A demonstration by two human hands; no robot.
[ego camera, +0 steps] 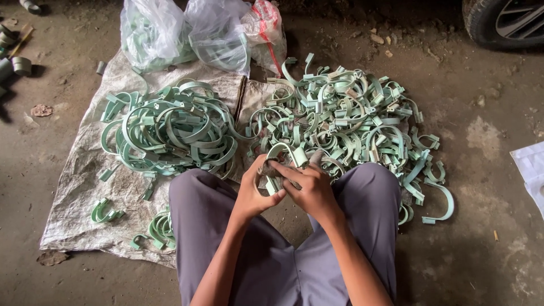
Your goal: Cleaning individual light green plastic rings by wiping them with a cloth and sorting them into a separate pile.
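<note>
Both my hands grip one green clamp over my knees.

My left hand and right hand are closed around a curved pale-green clamp, held between my knees just before the right pile. A second pile of larger clamps lies to the left on a sack spread over the dirt floor. Clear bags of more clamps sit beyond both piles, and a few loose clamps lie by my left knee.
</note>
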